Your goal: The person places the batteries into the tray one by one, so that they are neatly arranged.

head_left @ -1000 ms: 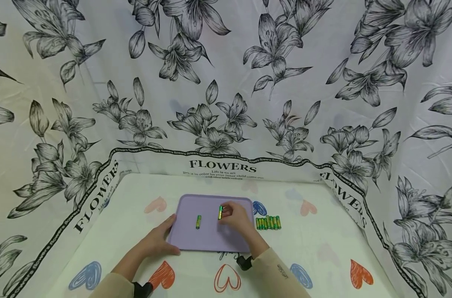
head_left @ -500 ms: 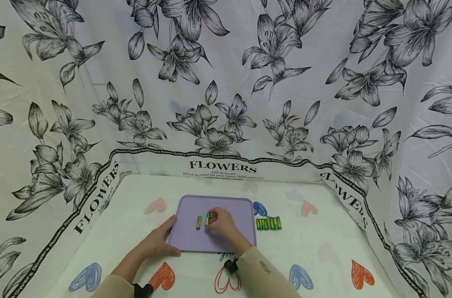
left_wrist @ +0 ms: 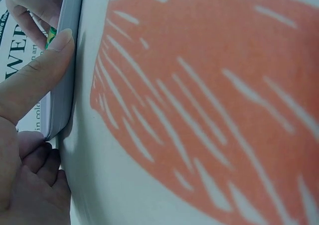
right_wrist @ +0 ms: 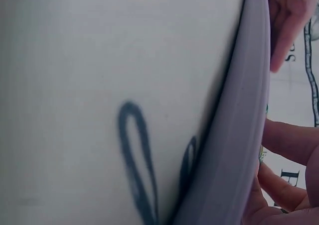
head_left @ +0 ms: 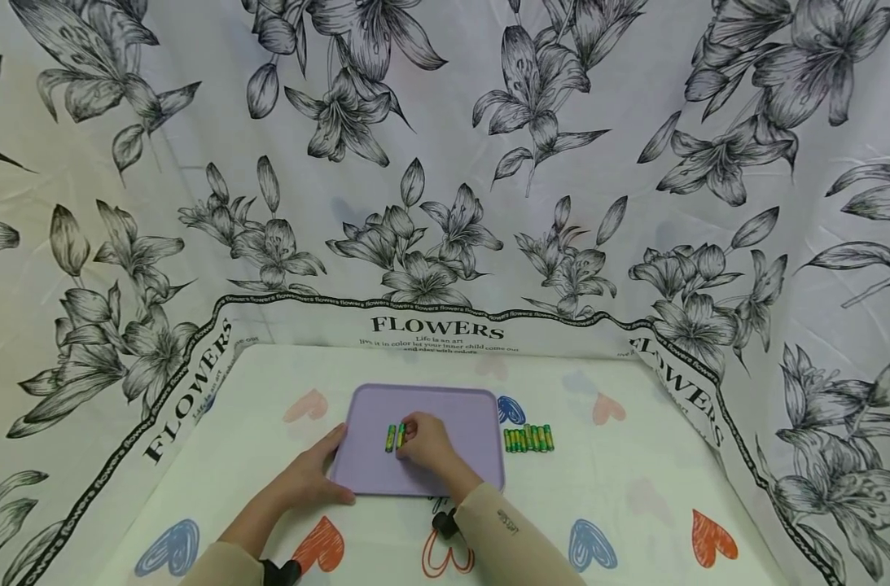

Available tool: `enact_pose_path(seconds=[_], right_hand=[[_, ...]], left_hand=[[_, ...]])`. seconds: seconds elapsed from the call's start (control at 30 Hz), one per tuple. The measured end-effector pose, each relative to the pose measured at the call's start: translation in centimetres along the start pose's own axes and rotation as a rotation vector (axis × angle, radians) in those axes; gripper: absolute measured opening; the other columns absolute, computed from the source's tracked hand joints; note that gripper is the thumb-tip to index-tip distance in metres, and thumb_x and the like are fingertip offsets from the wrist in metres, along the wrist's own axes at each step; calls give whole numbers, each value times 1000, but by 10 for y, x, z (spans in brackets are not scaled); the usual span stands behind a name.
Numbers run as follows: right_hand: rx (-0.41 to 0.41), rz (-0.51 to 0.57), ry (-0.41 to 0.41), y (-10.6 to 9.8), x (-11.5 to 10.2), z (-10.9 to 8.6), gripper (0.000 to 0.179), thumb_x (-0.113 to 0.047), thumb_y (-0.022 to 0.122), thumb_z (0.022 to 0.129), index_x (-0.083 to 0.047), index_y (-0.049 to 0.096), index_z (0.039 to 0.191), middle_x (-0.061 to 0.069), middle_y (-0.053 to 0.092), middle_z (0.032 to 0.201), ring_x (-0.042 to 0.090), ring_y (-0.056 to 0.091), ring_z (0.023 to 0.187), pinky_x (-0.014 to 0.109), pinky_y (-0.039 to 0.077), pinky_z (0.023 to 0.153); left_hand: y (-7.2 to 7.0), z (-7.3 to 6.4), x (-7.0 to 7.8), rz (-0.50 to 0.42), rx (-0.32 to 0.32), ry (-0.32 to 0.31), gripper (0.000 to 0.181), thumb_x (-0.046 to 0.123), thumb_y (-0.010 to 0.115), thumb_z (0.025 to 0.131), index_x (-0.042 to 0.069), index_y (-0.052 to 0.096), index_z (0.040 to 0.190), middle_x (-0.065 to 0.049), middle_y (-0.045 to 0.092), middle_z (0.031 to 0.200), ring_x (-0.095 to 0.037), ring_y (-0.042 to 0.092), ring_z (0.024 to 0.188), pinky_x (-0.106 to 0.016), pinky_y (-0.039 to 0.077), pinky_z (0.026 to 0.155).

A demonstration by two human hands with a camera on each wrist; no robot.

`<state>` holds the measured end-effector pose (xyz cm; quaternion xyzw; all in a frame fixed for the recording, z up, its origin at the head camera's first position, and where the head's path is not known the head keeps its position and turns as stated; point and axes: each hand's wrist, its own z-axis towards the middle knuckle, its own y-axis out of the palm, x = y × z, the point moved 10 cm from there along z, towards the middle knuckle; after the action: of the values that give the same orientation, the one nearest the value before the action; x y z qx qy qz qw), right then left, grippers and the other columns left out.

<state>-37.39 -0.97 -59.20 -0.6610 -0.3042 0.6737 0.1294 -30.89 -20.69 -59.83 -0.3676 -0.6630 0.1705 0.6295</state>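
My right hand [head_left: 428, 443] pinches a green-and-yellow battery [head_left: 401, 435] over the lilac tray [head_left: 371, 476]. Just left of it, inside the tray, is another battery [head_left: 390, 439], a narrow gap between the two. The left hand [head_left: 311, 472] holds the tray's near left corner, its thumb [left_wrist: 55, 56] along the rim in the left wrist view and its other fingers bent against the side. In the right wrist view the tray's outer wall [right_wrist: 234, 125] hides most of the held battery, and the right fingers show beyond it.
Several more batteries [head_left: 528, 439] lie side by side in a row just right of the tray. A white cloth with printed hearts [head_left: 712, 540] covers the table. Behind and at the sides hangs a flower-printed curtain [head_left: 445, 244].
The right hand has carried its battery leftward across the tray and lowered it beside the other battery. The left hand has stayed at the tray's corner.
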Motion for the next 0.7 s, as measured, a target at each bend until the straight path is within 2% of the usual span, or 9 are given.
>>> enact_pose_path(seconds=[0.23,0.43,0.7], right_hand=[[-1,-23,-11,2,-3,-1,51,2,90,64,2,69,111,-1,61,79,8,52,71,20,48,65],[1,-18,13,-1,-2,-4,65,-1,92,63,1,67,122,-2,62,85,7,55,74,23,51,70],[-7,65,4,-18,-1,-11,67,-1,91,66,-3,65,127,3,67,96,8,60,83,25,55,75]], left_hand=[[0,-2,3,-5,7,7,133,43,97,57,6,22,161,-15,19,168,-42,19,153,-60,20,123],[1,-1,5,4,0,9,132,43,96,58,5,22,161,-17,20,167,-44,19,152,-62,21,122],[2,-1,3,7,-4,12,133,45,96,58,6,21,161,-16,18,168,-43,18,153,-61,20,123]])
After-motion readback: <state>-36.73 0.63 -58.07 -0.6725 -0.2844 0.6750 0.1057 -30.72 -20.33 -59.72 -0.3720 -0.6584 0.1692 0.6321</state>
